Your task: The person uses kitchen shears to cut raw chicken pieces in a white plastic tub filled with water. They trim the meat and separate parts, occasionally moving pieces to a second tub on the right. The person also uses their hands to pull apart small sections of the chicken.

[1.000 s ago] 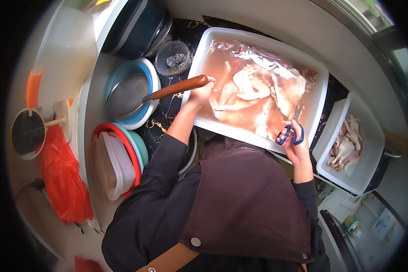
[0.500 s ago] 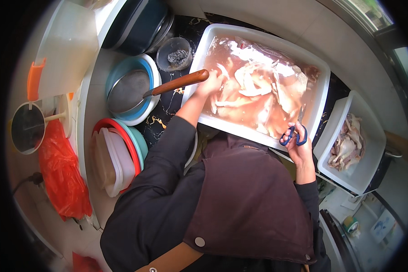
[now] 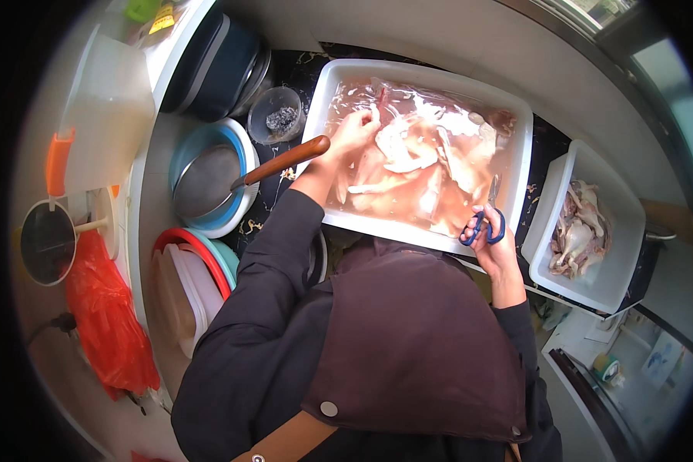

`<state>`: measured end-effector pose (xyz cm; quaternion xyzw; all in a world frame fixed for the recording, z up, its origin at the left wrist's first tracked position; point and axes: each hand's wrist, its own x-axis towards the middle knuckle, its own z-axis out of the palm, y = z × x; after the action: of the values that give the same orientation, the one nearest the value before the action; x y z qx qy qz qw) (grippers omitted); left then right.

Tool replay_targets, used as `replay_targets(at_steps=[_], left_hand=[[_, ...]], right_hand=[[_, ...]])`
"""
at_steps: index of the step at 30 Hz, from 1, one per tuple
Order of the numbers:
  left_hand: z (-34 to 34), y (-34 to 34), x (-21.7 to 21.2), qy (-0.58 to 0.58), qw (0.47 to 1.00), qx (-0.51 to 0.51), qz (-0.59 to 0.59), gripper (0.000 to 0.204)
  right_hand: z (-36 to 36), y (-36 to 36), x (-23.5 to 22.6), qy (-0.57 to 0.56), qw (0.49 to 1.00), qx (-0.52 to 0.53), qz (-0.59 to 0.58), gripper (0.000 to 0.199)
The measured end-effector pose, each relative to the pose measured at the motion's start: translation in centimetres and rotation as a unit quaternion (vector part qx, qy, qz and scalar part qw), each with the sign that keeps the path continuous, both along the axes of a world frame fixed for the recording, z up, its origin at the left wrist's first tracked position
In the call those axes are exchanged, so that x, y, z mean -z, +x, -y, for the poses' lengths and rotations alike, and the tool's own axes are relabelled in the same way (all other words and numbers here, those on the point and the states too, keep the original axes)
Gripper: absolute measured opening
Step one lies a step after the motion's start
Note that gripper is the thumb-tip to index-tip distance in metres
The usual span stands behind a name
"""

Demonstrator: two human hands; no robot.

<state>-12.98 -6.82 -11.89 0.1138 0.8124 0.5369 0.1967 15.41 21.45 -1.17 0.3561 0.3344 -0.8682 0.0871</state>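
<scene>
Dark marbled stone forms the table [image 3: 285,219] before us, crowded with a big white tub [image 3: 525,165] of pinkish water in which pale raw meat pieces [image 3: 408,158] soak. Our left hand [image 3: 354,132] is down in the tub, fingers pinched on one wet strip near its far left corner; our right hand [image 3: 491,245] rests at the near rim, fingers clenched through the loops of blue-handled scissors [image 3: 485,227]. We judge the meat soft, limp and slippery, so it wants a firm pinch at a thick end, lifted slowly to drain. A smaller white tub [image 3: 620,212] of trimmed pieces sits to the right; a wooden-handled strainer [image 3: 208,181] lies in a blue bowl at left.
</scene>
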Motion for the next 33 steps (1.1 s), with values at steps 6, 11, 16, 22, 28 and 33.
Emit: replay_targets(at_steps=[6, 11, 16, 22, 28, 33], left_hand=[[-0.9, -0.8, -4.4, 0.274, 0.952, -0.001, 0.137, 0.016], [-4.3, 1.7, -9.9, 0.253, 0.961, -0.017, 0.113, 0.018], [-7.9, 4.4, -8.7, 0.137, 0.990, 0.036, -0.024, 0.014], [-11.9, 8.0, -8.3, 0.243, 0.970, 0.020, 0.025, 0.012], [-12.8, 9.6, -9.1, 0.195, 0.980, 0.047, 0.015, 0.011], [-13.3, 10.3, -10.4, 0.207, 0.973, 0.074, -0.074, 0.017]], right_hand=[[0.0, -0.5, -0.6, 0.060, 0.997, -0.037, -0.010, 0.028], [0.4, -1.6, -1.8, 0.145, 0.982, -0.110, -0.041, 0.026], [1.1, -3.7, -1.8, 0.341, 0.912, -0.196, -0.112, 0.033], [1.3, -5.4, -4.8, 0.620, 0.730, -0.266, -0.112, 0.059], [0.6, -6.4, -3.8, 0.715, 0.635, -0.267, -0.121, 0.053], [1.0, -6.6, -3.8, 0.721, 0.638, -0.243, -0.121, 0.054]])
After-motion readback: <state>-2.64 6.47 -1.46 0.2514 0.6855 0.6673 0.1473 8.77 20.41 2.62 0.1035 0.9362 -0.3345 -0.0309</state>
